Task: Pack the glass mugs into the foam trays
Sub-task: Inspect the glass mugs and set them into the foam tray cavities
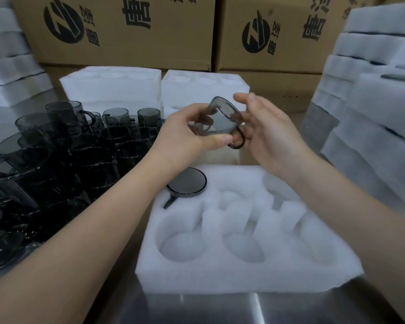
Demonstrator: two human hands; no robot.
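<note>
My left hand grips a smoky glass mug, fingers curled round its body and thumb pressed along the side nearest me. The mug lies tilted on its side in the air above the far edge of the foam tray. Its round end is turned up and to the right and its handle hangs low on the right. My right hand is loosely spread beside it, palm facing the mug and fingers nearly straight. The fingers sit just behind the handle and rim; I cannot tell how firmly they touch. The tray lies on the steel bench straight in front of me, with round pockets cut in two rows. Another mug sits in the far-left pocket, and its handle lies in the slot that runs toward me. To my left stands a crowd of loose mugs, packed close together, some stacked. Behind the hands lie two more foam trays side by side, with printed cardboard boxes beyond them. Stacks of foam rise on the right.
</note>
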